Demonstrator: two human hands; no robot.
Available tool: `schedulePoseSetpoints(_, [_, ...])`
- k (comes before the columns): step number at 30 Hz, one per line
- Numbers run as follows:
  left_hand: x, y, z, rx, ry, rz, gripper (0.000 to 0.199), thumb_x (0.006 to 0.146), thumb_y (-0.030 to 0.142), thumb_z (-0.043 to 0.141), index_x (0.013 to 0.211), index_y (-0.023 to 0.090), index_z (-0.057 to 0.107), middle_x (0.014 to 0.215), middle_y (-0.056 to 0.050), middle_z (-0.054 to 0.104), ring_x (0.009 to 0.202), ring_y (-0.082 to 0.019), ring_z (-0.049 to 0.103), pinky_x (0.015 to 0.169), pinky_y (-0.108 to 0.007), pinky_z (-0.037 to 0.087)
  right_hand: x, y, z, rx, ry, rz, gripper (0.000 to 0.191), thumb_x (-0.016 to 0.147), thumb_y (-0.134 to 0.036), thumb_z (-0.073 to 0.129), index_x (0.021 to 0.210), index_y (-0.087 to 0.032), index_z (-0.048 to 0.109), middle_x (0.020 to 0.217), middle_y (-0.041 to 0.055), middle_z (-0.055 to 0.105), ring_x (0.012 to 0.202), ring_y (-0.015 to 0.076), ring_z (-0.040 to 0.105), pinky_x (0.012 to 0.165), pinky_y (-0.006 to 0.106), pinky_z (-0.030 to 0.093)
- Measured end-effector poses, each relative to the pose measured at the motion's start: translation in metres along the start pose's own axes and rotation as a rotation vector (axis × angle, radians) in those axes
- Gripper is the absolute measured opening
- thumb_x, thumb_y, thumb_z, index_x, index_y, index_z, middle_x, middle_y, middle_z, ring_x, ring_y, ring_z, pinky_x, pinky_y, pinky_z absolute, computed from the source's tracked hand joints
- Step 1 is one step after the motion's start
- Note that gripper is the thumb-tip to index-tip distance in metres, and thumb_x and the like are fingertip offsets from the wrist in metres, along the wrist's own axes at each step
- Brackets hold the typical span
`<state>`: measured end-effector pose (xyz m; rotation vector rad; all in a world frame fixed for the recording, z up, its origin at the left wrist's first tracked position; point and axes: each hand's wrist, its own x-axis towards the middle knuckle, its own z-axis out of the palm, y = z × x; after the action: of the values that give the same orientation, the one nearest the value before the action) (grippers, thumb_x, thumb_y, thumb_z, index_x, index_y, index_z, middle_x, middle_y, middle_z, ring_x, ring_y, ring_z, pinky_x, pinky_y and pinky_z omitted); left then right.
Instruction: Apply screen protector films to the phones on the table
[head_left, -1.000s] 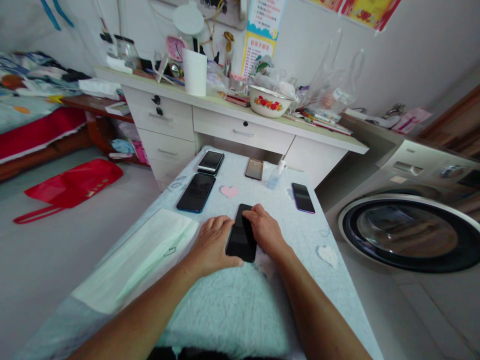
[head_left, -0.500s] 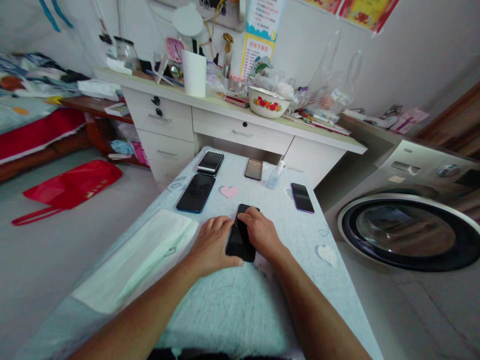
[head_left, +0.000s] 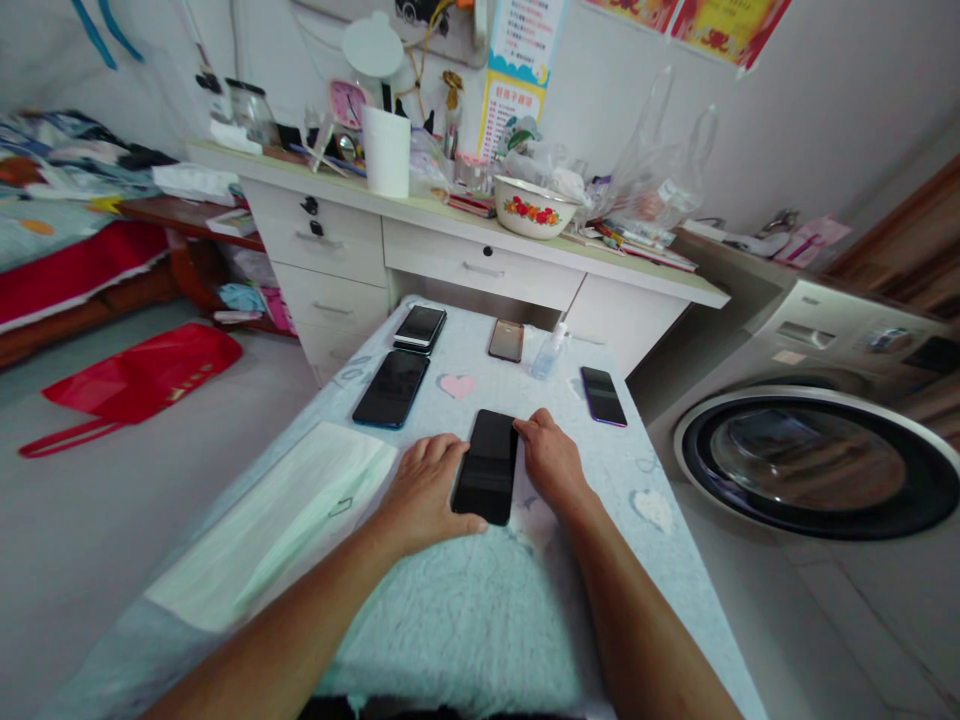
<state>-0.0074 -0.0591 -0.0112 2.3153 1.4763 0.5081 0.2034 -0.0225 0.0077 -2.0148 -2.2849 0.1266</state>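
A black smartphone (head_left: 486, 468) lies flat on the cloth-covered table, its dark screen facing up. My left hand (head_left: 424, 495) grips it along the left side, with the thumb at its lower edge. At the phone's upper right edge is my right hand (head_left: 553, 460), its fingers curled and pressed together; whatever they may hold is hidden. Left of the phone lies a white paper or cloth sheet (head_left: 277, 525). Another dark phone (head_left: 391, 388) rests farther up on the left, below a stack of phones (head_left: 421, 328).
A brown phone or case (head_left: 506, 340) and a clear spray bottle (head_left: 550, 352) are near the table's far end. A purple-edged phone (head_left: 603, 395) lies at the right edge. Beyond stand a white desk (head_left: 480, 262) and, to the right, a washing machine (head_left: 810, 350).
My right hand has moved off the phone's screen to the right, onto its upper right edge. More of the screen shows. My left hand has stayed on the phone.
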Motion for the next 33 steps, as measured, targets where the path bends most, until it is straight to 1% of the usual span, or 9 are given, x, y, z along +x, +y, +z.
schedulePoseSetpoints(2, [0.000,0.000,0.000,-0.007,0.006,0.005,0.085,0.055,0.054,0.075,0.128,0.022,0.047,0.131,-0.011,0.049,0.119,-0.034,0.043,0.102,-0.049,0.037,-0.002,0.001,0.000,-0.009,0.006,0.017,0.037,0.100,-0.021,0.029,0.118,-0.025,0.062,0.113,0.0075,0.058,0.086,0.0174,0.056,0.071,0.026,0.037])
schedulePoseSetpoints(5, [0.000,-0.001,0.001,-0.008,0.007,0.010,0.084,0.056,0.053,0.075,0.128,0.020,0.047,0.130,-0.012,0.049,0.119,-0.034,0.043,0.102,-0.049,0.037,-0.003,0.000,0.001,-0.008,0.028,-0.005,0.036,0.099,-0.019,0.030,0.116,-0.025,0.062,0.111,0.0072,0.058,0.085,0.0177,0.057,0.070,0.027,0.038])
schedulePoseSetpoints(9, [0.000,-0.001,0.001,-0.006,0.004,0.011,0.085,0.055,0.053,0.075,0.128,0.019,0.047,0.130,-0.012,0.049,0.120,-0.034,0.042,0.104,-0.049,0.036,-0.001,-0.009,0.001,0.015,0.014,-0.029,0.033,0.099,-0.018,0.032,0.113,-0.025,0.061,0.112,0.0072,0.057,0.085,0.0186,0.056,0.071,0.028,0.038])
schedulePoseSetpoints(12, [0.000,-0.001,0.001,-0.010,0.007,0.016,0.084,0.055,0.053,0.075,0.127,0.019,0.048,0.129,-0.011,0.050,0.119,-0.034,0.043,0.103,-0.049,0.036,0.002,-0.016,0.002,0.030,-0.001,-0.074,0.032,0.098,-0.017,0.032,0.111,-0.025,0.060,0.113,0.0069,0.056,0.089,0.0191,0.055,0.073,0.028,0.038])
schedulePoseSetpoints(17, [-0.001,0.001,-0.001,-0.002,-0.002,0.008,0.083,0.056,0.054,0.074,0.127,0.020,0.048,0.129,-0.012,0.049,0.119,-0.035,0.043,0.102,-0.050,0.037,0.005,-0.018,0.004,0.052,-0.009,-0.137,0.034,0.098,-0.016,0.034,0.117,-0.028,0.059,0.115,0.0053,0.056,0.094,0.0182,0.054,0.075,0.026,0.038])
schedulePoseSetpoints(19, [0.000,0.001,-0.001,-0.004,-0.007,0.006,0.083,0.056,0.054,0.074,0.127,0.020,0.048,0.129,-0.012,0.049,0.119,-0.034,0.043,0.102,-0.050,0.037,0.006,-0.014,0.004,0.057,-0.001,-0.130,0.035,0.098,-0.016,0.034,0.119,-0.028,0.059,0.115,0.0053,0.056,0.093,0.0183,0.055,0.075,0.026,0.038])
schedulePoseSetpoints(26, [0.000,-0.001,0.001,-0.007,0.012,0.023,0.084,0.055,0.053,0.075,0.127,0.020,0.048,0.130,-0.012,0.049,0.119,-0.034,0.043,0.103,-0.048,0.037,0.007,0.000,0.004,0.044,0.033,-0.020,0.036,0.099,-0.020,0.033,0.119,-0.027,0.062,0.113,0.0068,0.057,0.090,0.0181,0.056,0.076,0.027,0.038])
schedulePoseSetpoints(29, [0.000,-0.001,0.001,-0.003,0.012,0.022,0.084,0.055,0.054,0.075,0.127,0.020,0.048,0.130,-0.012,0.050,0.119,-0.034,0.044,0.102,-0.049,0.037,0.007,0.000,0.004,0.036,0.044,-0.015,0.036,0.100,-0.020,0.032,0.117,-0.026,0.063,0.111,0.0067,0.057,0.088,0.0179,0.056,0.076,0.027,0.038])
schedulePoseSetpoints(33, [0.001,0.000,0.001,-0.004,0.012,0.019,0.084,0.055,0.053,0.075,0.127,0.019,0.048,0.129,-0.012,0.050,0.118,-0.034,0.044,0.103,-0.049,0.036,0.011,-0.006,0.003,0.017,0.036,-0.043,0.034,0.098,-0.017,0.034,0.113,-0.024,0.064,0.109,0.0056,0.057,0.087,0.0160,0.056,0.075,0.025,0.039])
